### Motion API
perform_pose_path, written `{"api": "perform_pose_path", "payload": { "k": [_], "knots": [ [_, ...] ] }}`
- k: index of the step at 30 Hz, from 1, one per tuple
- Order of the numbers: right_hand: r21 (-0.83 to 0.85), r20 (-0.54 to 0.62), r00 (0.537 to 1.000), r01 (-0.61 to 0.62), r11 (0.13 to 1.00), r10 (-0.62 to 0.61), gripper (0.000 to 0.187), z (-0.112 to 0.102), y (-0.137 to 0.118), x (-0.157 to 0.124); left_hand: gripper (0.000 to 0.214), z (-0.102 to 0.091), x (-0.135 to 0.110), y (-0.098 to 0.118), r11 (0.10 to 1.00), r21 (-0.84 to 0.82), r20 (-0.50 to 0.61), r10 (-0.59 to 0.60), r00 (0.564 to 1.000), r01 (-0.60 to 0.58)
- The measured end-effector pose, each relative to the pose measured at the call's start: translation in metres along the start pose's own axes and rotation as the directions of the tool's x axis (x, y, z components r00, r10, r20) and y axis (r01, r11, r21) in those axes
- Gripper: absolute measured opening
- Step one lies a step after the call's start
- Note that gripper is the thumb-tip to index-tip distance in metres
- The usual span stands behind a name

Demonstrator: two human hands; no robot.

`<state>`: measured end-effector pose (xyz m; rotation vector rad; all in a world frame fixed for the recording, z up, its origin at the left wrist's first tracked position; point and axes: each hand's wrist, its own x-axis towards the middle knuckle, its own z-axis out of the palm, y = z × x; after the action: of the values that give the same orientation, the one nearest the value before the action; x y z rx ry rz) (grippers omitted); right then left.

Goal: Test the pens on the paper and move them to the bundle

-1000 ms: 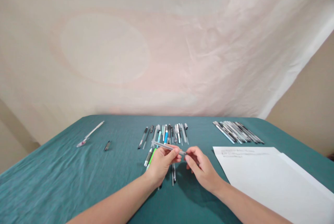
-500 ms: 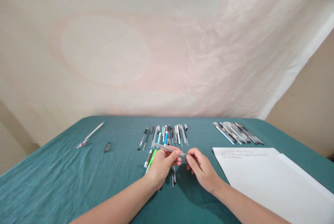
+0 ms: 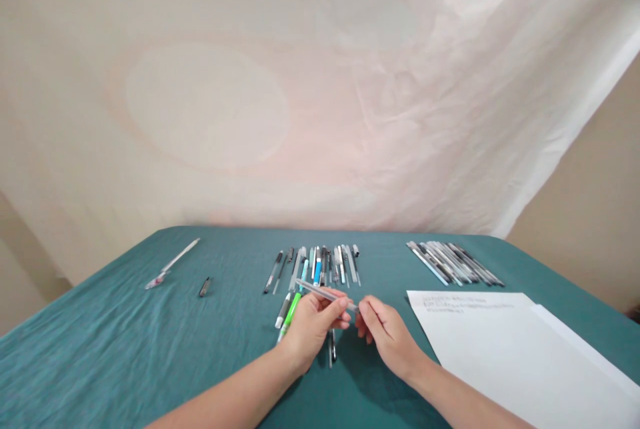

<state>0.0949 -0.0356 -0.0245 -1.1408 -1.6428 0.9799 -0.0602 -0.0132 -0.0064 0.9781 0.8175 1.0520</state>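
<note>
A slim, translucent pen (image 3: 320, 290) slants between my hands above the middle of the table. My left hand (image 3: 320, 322) pinches its middle between thumb and fingers. At the lower right end, the thumb and fingers of my right hand (image 3: 383, 325) are closed on the tip, which they hide. Beneath and beyond my left hand lie a green marker (image 3: 291, 312), a grey-and-white marker (image 3: 283, 312) and a blue pen (image 3: 317, 271). A dark pen (image 3: 333, 349) shows partly below my left fingers.
Several pens (image 3: 345, 263) form a loose row behind my hands. A tight row of pens (image 3: 453, 262) lies at the far right, above white paper (image 3: 490, 349) with handwriting. On the left are a pen cap (image 3: 205, 287) and a long, clear wrapper-like item (image 3: 173, 263).
The view has tilted up slightly, so the table sits lower. My right fingers have closed further over the pen's end; my left hand keeps the same grip.
</note>
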Motion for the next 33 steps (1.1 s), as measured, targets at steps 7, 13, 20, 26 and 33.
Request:
{"api": "perform_pose_path", "payload": {
  "k": [7,13,20,26,33],
  "knots": [
    [0.058,0.018,1.000,0.001,0.998,-0.002,0.031,0.001,-0.003,-0.002,0.032,0.000,-0.001,0.002,1.000,0.005,-0.002,0.024,1.000,-0.024],
    [0.021,0.031,0.999,-0.019,1.000,0.018,0.039,0.001,-0.005,-0.001,0.034,0.001,0.000,0.003,0.999,0.036,-0.008,0.007,1.000,-0.007],
    [0.105,0.030,0.999,-0.027,0.994,0.024,0.034,0.001,-0.009,-0.001,0.033,0.001,-0.001,0.005,0.998,0.051,-0.015,0.021,1.000,-0.020],
    [0.304,0.060,0.973,-0.230,0.925,0.222,0.041,0.006,-0.010,-0.003,0.026,0.000,-0.001,0.004,0.988,0.117,0.072,0.096,0.993,-0.104],
    [0.542,0.185,0.917,-0.395,0.741,0.354,0.038,-0.001,-0.017,-0.010,0.024,0.005,-0.005,0.004,0.986,0.124,0.103,0.096,0.990,-0.109]
  ]
}}
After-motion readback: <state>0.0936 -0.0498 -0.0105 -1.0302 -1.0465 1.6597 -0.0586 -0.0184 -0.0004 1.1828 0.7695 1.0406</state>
